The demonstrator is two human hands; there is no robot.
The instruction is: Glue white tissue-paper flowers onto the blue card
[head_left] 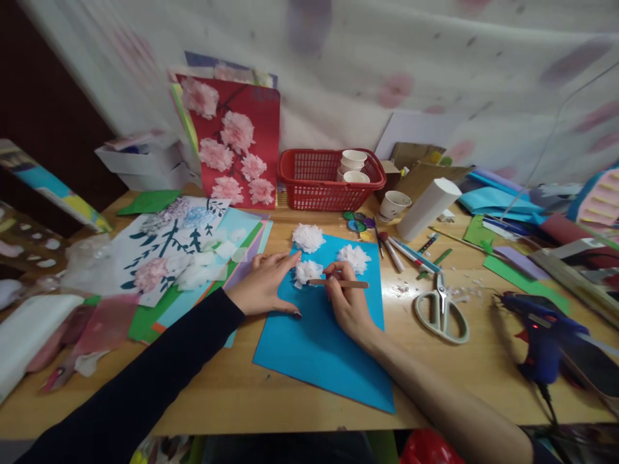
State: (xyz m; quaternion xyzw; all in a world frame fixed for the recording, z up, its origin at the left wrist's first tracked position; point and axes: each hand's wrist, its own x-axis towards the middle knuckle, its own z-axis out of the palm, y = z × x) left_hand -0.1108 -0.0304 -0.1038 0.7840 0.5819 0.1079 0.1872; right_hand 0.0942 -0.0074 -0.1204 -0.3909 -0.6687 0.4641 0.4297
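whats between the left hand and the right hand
In the head view: a white flower on the blue sheet, and the tip of the brown stick held in the right hand.

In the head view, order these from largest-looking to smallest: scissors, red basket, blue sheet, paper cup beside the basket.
1. Blue sheet
2. Red basket
3. Scissors
4. Paper cup
Apparent size only: the scissors lie nearer the camera than the cup.

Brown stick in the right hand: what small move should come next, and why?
Probably a light stroke beside the lowest white flower with the brown stick: the right hand holds it with its tip at that flower, and the left hand rests on the blue card.
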